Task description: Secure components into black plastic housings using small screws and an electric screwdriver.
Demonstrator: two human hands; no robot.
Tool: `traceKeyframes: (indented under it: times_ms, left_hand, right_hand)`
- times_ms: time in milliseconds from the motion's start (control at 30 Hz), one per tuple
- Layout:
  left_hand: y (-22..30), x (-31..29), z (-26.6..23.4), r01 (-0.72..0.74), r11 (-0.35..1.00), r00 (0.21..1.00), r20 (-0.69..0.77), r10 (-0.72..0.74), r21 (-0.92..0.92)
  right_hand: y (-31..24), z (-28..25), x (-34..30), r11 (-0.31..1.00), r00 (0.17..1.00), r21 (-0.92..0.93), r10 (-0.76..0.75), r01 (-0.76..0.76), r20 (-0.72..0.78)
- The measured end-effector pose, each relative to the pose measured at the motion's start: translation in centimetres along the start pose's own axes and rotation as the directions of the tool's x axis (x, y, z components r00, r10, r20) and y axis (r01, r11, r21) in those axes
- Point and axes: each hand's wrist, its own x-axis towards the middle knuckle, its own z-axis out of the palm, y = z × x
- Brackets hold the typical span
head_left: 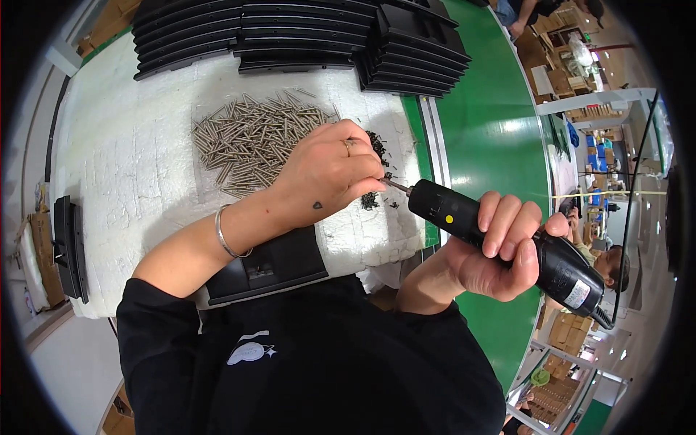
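My right hand (504, 254) is wrapped around a black electric screwdriver (444, 205), whose bit points left. At the bit's tip, the fingers of my left hand (326, 167) are pinched together; what they hold, if anything, is hidden. Small black screws (370, 201) lie scattered just under and beside those fingertips. A heap of silvery metal pins (250, 141) spreads out beyond my left forearm. Close to my body lies a black plastic panel (297, 259), partly covered by my left arm.
White foam sheeting (109, 152) covers the work surface. Stacked black panels (297, 36) stand along the far side, and another black part (67, 246) sits at the left edge. A green belt (486, 138) runs along the right. The screwdriver's cable (629, 239) hangs at right. Other people are in the background.
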Motion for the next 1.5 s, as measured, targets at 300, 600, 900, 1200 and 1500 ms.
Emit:
traceKeyframes:
  times_ms: [300,600,900,1200,1500]
  left_hand:
    - [1.4,-1.4,-1.4,-0.058,0.998,0.997,0.062,0.056,0.03]
    - [2.8,-5.3,-6.6,0.145,0.979,0.989,-0.012,-0.144,0.146]
    - [0.9,-8.9,-12.6,0.294,0.856,0.913,0.142,-0.384,0.425]
    - [0.4,-9.2,-12.0,0.263,0.853,0.928,0.123,-0.351,0.451]
    - [6.7,-11.5,-12.4,0.405,0.879,0.903,0.04,-0.428,0.251]
  right_hand:
    - [0.2,1.5,-0.3,0.997,0.982,0.034,0.069,-0.076,0.174]
    - [1.2,2.1,-2.1,0.991,0.981,0.035,0.122,-0.128,0.151]
    - [1.7,3.2,-2.2,0.983,0.973,0.051,0.169,-0.179,0.158]
    - [1.5,3.6,-2.2,0.983,0.975,0.044,0.171,-0.179,0.143]
    - [2.9,6.6,-3.8,0.919,0.878,0.233,0.193,-0.318,0.438]
